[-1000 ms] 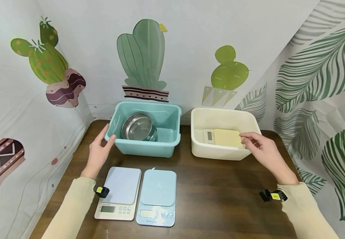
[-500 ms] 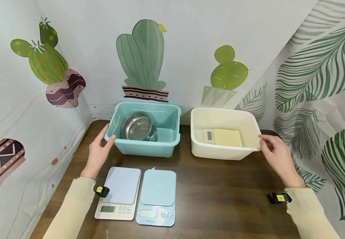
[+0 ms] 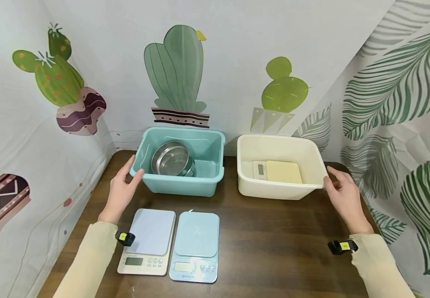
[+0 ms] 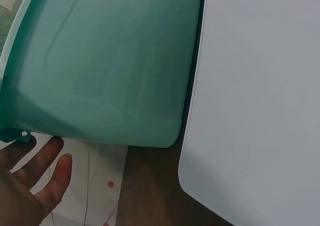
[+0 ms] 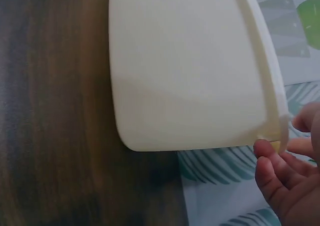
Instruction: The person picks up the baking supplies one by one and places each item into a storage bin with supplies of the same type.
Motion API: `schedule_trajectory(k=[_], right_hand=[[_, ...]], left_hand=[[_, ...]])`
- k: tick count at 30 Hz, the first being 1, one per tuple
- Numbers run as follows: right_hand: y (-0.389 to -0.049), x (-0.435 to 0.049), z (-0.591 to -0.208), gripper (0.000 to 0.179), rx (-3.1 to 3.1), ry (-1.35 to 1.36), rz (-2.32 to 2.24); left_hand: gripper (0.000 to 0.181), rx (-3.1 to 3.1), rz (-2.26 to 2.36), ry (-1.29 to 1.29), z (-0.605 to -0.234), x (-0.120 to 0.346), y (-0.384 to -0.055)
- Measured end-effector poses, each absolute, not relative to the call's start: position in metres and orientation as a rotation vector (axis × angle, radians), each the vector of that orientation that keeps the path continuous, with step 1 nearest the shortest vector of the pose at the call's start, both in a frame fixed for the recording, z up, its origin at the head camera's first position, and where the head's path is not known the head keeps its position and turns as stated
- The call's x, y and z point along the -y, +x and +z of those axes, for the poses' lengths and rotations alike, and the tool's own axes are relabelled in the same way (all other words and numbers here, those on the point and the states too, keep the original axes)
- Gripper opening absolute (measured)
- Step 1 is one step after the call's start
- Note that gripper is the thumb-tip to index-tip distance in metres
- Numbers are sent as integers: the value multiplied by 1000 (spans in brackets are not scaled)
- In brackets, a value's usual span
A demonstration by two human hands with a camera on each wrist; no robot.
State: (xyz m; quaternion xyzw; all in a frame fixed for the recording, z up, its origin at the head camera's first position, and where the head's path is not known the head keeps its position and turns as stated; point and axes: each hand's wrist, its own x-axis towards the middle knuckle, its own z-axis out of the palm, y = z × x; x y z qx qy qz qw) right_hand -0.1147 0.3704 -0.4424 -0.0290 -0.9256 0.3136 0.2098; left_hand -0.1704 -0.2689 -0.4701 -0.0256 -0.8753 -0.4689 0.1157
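A teal plastic bin (image 3: pixel 179 186) stands at the back of the table, with a round silvery metal bowl (image 3: pixel 171 161) tilted inside. My left hand (image 3: pixel 121 188) touches its left front corner, thumb and fingers spread; in the left wrist view the fingertips (image 4: pixel 56 145) sit right under the rim. To the right is a cream plastic bin (image 3: pixel 270 189) that holds a kitchen scale with a yellow platform (image 3: pixel 284 171). At this bin's right front corner is my right hand (image 3: pixel 345 198). Its loosely bent fingers (image 5: pixel 280 173) lie right at the rim in the right wrist view.
Two kitchen scales lie side by side at the front left of the brown wooden table (image 3: pixel 274 248): one white (image 3: pixel 151 231), one light blue (image 3: pixel 197 234). My left wrist overlaps the white one. Behind the bins hangs a white cloth (image 3: pixel 233 62) printed with cacti and leaves.
My right hand has moved from over the cream bin's front right part out to its right corner. The left hand has stayed at the teal bin.
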Motion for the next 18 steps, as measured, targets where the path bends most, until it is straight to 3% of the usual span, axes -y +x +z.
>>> schedule_trajectory(k=[18], right_hand=[[-112, -365, -465, 46, 2479, -142, 1184]], left_hand=[[60, 2576, -1343, -125, -468, 278, -160]])
